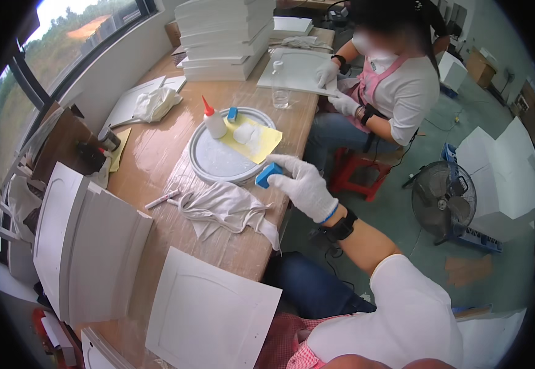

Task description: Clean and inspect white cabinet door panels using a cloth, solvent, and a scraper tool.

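Observation:
In a white knit glove, my right hand [304,187] pinches a small blue block [269,175] between thumb and fingers, above the table's right edge. Just left of it is a round grey lid [203,161] with a raised rim. On the lid stand a white squeeze bottle [216,125] with a red pointed tip, a second blue block [233,114] and a yellow sheet [267,145] bearing white material. A crumpled white cloth [227,209] lies in front of the lid. Nearer me is a flat white panel [209,313] with an arched groove. My left hand is out of sight.
White panels are stacked at left [104,252] and tall at the back [221,40]. A clear bottle [280,89] stands near a co-worker [403,80] in white gloves, seated on a red stool [360,178]. A black floor fan [443,203] stands to the right.

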A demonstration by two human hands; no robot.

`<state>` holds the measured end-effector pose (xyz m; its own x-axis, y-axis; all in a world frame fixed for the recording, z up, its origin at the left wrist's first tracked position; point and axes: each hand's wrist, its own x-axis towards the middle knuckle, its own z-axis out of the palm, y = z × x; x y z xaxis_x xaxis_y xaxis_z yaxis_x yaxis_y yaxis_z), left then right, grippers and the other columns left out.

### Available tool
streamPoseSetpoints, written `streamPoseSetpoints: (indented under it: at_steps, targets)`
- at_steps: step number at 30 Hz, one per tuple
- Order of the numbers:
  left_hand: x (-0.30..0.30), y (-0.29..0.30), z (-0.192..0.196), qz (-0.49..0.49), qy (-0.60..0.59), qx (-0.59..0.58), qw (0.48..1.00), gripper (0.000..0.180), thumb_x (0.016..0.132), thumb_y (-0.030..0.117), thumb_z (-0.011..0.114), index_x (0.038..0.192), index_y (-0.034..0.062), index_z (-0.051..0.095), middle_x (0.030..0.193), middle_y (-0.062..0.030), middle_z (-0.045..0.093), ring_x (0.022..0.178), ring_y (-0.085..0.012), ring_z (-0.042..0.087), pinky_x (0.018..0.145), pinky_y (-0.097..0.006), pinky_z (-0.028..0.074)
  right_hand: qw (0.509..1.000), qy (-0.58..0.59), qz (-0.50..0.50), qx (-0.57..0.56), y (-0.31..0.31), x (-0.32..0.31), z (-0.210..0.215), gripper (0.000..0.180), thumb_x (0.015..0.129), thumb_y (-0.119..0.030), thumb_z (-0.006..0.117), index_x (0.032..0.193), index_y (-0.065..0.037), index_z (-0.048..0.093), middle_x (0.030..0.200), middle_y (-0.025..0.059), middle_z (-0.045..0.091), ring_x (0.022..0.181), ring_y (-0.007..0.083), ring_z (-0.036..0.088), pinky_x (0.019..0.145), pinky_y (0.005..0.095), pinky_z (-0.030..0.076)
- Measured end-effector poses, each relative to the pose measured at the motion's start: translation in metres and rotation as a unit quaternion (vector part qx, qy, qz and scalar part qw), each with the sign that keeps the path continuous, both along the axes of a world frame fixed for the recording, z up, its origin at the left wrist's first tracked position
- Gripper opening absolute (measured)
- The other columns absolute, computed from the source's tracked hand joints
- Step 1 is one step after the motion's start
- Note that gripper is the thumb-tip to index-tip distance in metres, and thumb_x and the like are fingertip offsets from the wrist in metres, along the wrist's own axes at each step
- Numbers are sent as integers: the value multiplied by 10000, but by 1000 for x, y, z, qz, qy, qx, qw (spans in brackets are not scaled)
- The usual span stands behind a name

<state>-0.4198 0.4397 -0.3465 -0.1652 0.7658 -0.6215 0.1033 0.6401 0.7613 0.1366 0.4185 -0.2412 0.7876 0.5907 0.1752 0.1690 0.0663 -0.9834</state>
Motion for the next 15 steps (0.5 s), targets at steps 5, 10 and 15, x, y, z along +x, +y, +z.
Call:
streamPoseSetpoints:
  at_steps: [5, 10, 15]
  targets:
    - [11, 5, -3, -13, -51, 13, 999, 501, 1008, 284, 659, 1408, 2, 550, 1234, -145, 672, 1052, -319, 671, 880, -428, 579, 994, 80, -20, 71, -46, -38, -7, 457, 945, -88, 708, 1378, 19, 607, 1141, 67, 715, 1014, 108, 657, 938, 267, 523]
    - [-2, 1, -1, 9, -79, 24, 997, 499, 1007, 280, 657, 1404, -3, 552, 1234, -148, 671, 1053, -318, 670, 877, -434, 580, 992, 106, -39, 57, -78, -56, -13, 428, 949, -88, 699, 1361, 0, 625, 1102, 31, 702, 987, 86, 644, 902, 246, 519]
    - [-17, -4, -7, 34, -104, 24, 994, 496, 1007, 277, 655, 1400, -9, 554, 1233, -150, 670, 1054, -318, 670, 875, -440, 581, 991, 112, -39, 64, -97, -70, 3, 438, 960, -74, 688, 1384, 5, 608, 1122, 22, 707, 962, 76, 652, 832, 231, 528]
